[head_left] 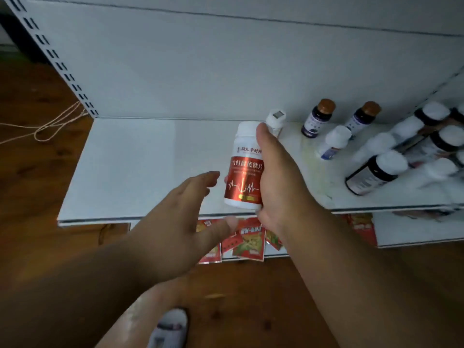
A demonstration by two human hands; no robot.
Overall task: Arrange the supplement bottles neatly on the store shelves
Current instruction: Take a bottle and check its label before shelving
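A white shelf (130,167) fills most of the view above a brown wooden floor (32,156). On the shelf's right part stand several bottles: two dark ones with brown caps (318,118), a small white one (334,141) and a blurred cluster of white-capped bottles (411,151) at the far right. The right hand (278,177) holds a white bottle with a red label (244,167) upright above the shelf's front edge, its fingers wrapped round the bottle's side. The left hand (183,217) reaches toward it, fingers straight and spread, holding nothing. Red packets (247,239) lie on the lower shelf.
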